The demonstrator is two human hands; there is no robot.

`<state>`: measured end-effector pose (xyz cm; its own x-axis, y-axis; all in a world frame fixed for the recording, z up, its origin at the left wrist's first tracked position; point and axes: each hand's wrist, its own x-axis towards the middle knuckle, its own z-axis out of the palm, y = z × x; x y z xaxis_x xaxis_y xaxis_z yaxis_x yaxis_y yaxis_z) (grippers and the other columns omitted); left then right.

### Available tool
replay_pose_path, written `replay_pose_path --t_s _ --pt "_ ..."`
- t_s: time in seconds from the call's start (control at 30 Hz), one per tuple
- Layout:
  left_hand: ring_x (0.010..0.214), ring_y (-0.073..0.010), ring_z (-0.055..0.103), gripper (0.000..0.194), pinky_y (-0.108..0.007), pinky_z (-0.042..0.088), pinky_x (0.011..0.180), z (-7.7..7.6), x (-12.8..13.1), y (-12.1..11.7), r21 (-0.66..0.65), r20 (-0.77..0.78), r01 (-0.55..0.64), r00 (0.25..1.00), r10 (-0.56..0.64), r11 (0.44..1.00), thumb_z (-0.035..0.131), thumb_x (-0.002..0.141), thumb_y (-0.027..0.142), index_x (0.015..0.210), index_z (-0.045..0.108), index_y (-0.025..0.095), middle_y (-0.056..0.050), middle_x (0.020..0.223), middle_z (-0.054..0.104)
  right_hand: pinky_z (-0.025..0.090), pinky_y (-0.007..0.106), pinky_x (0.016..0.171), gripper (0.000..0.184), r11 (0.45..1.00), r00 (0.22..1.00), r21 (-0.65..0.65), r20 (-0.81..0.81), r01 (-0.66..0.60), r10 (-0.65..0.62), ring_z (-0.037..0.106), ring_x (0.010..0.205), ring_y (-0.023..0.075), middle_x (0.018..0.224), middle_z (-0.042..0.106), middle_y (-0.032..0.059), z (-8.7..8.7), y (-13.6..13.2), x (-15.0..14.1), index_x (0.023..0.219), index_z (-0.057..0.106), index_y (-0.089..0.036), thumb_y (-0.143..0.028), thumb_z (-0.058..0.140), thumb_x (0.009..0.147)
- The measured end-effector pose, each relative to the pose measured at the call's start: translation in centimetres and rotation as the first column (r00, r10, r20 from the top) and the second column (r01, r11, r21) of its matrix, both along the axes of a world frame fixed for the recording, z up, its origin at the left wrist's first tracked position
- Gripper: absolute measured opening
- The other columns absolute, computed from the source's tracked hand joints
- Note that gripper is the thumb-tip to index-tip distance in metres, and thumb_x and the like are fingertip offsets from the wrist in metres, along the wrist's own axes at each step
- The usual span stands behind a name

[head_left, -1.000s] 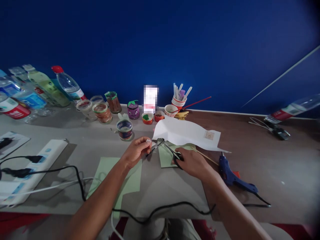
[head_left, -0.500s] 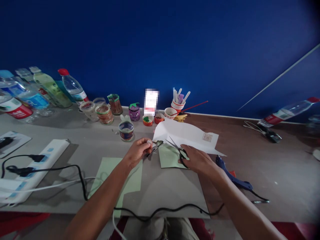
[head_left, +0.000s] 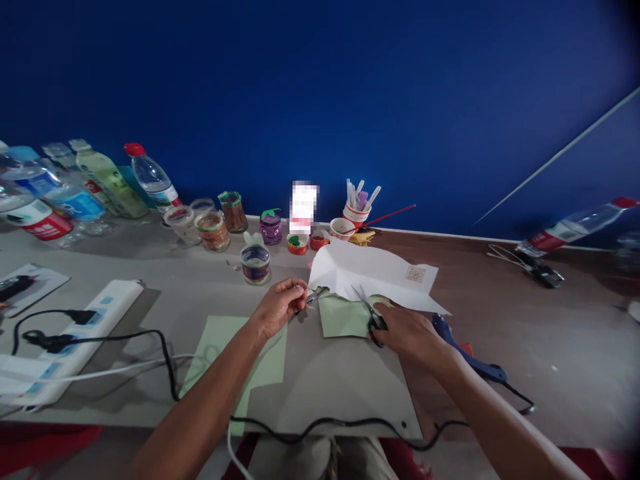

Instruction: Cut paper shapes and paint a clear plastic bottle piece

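Note:
My right hand [head_left: 407, 327] grips black-handled scissors [head_left: 369, 308], blades slightly apart and pointing up and left. Under them lie a green paper sheet [head_left: 343, 319] and a white paper sheet [head_left: 367, 270] with a printed code. My left hand [head_left: 283, 303] is closed in a pinch; a tiny pale bit shows at its fingertips, too small to name. Beside those fingers is a narrow dark tool [head_left: 316, 295], partly hidden by the hand. A larger green sheet [head_left: 267, 353] lies partly under my left forearm. A painted glass jar [head_left: 255, 264] stands just beyond my left hand.
A blue glue gun [head_left: 470, 357] lies by my right forearm. To the left is a power strip [head_left: 95, 333] with cables. Jars, small paint pots [head_left: 297, 244], paper cups [head_left: 357, 215] and bottles [head_left: 155, 180] line the back. A black cable [head_left: 325, 421] crosses the front edge.
My right hand has drawn the scissors slightly right and down, away from my left hand. The left hand keeps its pinch. The view has shifted slightly.

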<state>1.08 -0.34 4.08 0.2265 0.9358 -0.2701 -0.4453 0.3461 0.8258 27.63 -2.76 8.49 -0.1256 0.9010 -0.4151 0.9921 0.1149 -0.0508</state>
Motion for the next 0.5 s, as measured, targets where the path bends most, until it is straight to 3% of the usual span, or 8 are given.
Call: replay_pose_path --t_s 0.13,0.23,0.37,0.5 --pt "0.053 -0.0067 0.055 0.019 -0.024 0.053 0.063 0.0 0.0 0.0 -0.031 0.004 0.001 1.0 -0.001 1.0 0.077 0.071 0.022 0.085 0.069 0.012 -0.001 0.07 0.064 0.042 0.033 0.076 0.038 0.997 0.997 -0.012 0.0 -0.072 0.072 0.065 0.104 0.0307 0.123 0.063 0.0124 0.5 -0.2 0.2 0.124 0.059 -0.023 -0.028 0.056 0.086" --pt "0.053 -0.0068 0.056 0.02 -0.025 0.053 0.064 0.0 0.1 0.1 -0.046 0.007 -0.003 1.0 0.003 0.999 0.078 0.071 0.02 0.086 0.069 0.011 -0.002 0.071 0.066 0.043 0.031 0.076 0.04 0.987 0.988 0.093 -0.058 -0.134 0.14 0.066 0.095 0.025 0.124 0.06 0.0118 1.0 -0.3 -0.9 0.13 0.056 -0.023 -0.021 0.047 0.091" --pt "0.05 -0.006 0.054 0.027 -0.023 0.051 0.06 0.1 0.2 0.2 -0.048 0.013 -0.032 0.999 0.033 0.998 0.08 0.069 0.02 0.089 0.065 0.012 0.0 0.067 0.066 0.043 0.029 0.079 0.037 0.925 0.926 0.278 -0.202 -0.258 0.319 0.063 0.094 0.0209 0.119 0.058 0.0101 0.5 0.2 -4.8 0.127 0.058 -0.022 -0.018 0.041 0.095" --pt "0.049 -0.0067 0.054 0.037 -0.021 0.047 0.056 0.4 0.1 0.3 -0.03 0.0 -0.088 0.996 0.088 0.996 0.081 0.066 0.021 0.095 0.06 0.014 0.001 0.065 0.067 0.044 0.031 0.077 0.036 0.905 0.93 0.299 -0.118 -0.302 0.349 0.064 0.085 0.0204 0.113 0.055 0.0113 -1.2 1.9 -8.9 0.127 0.058 -0.023 -0.017 0.039 0.096"
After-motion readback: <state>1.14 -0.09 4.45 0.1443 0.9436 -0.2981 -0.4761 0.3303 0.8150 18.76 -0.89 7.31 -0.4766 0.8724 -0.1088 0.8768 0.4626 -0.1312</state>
